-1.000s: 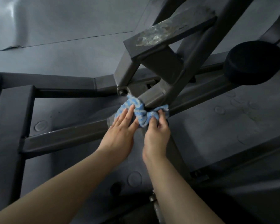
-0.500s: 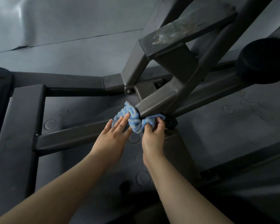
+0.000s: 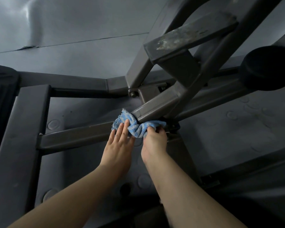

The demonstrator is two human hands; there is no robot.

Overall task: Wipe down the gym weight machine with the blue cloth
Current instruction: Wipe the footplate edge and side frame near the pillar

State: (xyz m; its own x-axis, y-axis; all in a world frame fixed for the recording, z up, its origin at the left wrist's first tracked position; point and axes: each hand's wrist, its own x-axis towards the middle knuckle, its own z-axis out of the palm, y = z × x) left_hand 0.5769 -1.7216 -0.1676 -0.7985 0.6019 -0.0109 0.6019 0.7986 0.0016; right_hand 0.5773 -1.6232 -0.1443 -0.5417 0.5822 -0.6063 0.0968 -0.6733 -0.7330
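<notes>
The blue cloth (image 3: 135, 125) is bunched around the lower end of a slanted bar of the weight machine (image 3: 156, 109), above the floor (image 3: 89, 46). It is pressed by the straight fingers of the left hand (image 3: 120, 143). Its right end is gripped by the curled right hand (image 3: 154, 139). No containers are seen.

Just the one head-worn wide-angle cam, looking steeply down and forward over both bare forearms. It sits close in on the dark grey steel tube frame of the weight machine (image 3: 156, 111), with the grey rubber floor mat (image 3: 82, 27) filling the top. Edges bend from the lens.
</notes>
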